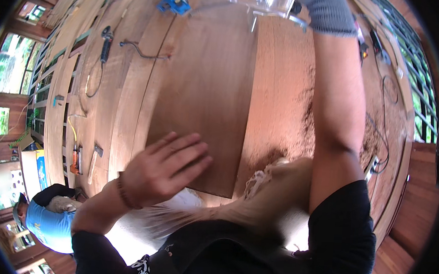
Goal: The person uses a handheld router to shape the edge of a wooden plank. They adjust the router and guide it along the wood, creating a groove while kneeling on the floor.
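1 left hand [170, 169], grip spread, over near-left corner of 1 board [202, 85]; 1 gloved right hand [330, 12], grip: can't tell.

Left hand [170, 168] over brown board [202, 96], gloved right hand [331, 14] farther out.

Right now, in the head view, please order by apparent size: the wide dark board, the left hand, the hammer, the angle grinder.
1. Wide dark board
2. Left hand
3. Hammer and angle grinder: too alike to rank.

The board [202, 96] is brown, the glove [332, 14] grey, the shirt [342, 220] black with white print [142, 268].
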A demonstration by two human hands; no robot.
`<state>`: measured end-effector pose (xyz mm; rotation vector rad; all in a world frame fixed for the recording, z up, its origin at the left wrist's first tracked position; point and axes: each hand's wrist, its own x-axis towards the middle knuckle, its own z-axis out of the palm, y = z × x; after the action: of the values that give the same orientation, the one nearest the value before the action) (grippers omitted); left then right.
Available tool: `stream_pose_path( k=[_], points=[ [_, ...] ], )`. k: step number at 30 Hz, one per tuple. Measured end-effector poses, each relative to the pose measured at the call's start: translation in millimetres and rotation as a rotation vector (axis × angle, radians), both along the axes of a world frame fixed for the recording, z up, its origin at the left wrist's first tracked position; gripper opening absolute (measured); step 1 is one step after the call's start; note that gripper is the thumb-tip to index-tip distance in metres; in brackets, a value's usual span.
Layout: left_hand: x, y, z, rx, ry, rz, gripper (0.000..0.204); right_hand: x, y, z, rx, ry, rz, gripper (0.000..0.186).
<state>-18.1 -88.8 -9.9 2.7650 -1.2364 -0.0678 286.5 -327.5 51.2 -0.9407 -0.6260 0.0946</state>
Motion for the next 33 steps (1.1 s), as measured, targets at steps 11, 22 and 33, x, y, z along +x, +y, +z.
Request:
stream_pose_path(
  k=[11, 22, 33],
  points=[
    [-24, 43, 66, -0.231, -0.548, 0.178, 0.022, -37, 26, -5, -0.268, -0.292, -0.335, 0.038],
    [10, 74, 71, -0.716, -1.058, 0.434, 0.028, -44, 43, -15, -0.382, -0.405, -0.494, 0.04],
    [13, 83, 97, -0.486, -1.23, 0.318, 0.026, -33, 56, -31, -0.423, -0.53, -0.629, 0.042]
  ],
)
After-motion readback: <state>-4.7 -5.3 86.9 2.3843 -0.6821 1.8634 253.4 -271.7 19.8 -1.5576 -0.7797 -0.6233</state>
